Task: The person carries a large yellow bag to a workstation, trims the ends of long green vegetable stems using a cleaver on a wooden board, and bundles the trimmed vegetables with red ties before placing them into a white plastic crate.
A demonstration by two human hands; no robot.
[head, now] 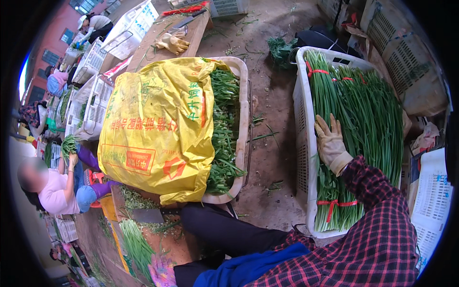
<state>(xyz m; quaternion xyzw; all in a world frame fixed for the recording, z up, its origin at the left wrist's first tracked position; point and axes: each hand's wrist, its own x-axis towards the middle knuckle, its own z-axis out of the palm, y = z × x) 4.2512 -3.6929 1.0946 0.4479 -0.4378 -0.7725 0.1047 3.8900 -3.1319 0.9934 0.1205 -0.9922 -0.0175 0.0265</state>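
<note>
My right hand (328,145), in a soiled beige glove, rests palm down with its fingers extended on long garlic chives (373,111). They lie in bundles bound with red ties (331,203) inside a white plastic crate (303,143). No left hand is plainly visible. A pink patterned glove (162,271) lies beside loose cut chives (136,238) near my dark trouser leg; whether a hand is inside cannot be told. A cleaver (147,216) rests on the wooden board among chopped bits. Before me, a yellow printed sack (154,125) partly covers another crate (244,107) of greens.
Beige gloves (172,43) and a knife (184,22) lie on a wooden bench (154,32). A co-worker (57,190) sits at left holding greens (69,145). White crates (96,111) stand beyond; others (432,197) stand at right. Scraps litter the floor.
</note>
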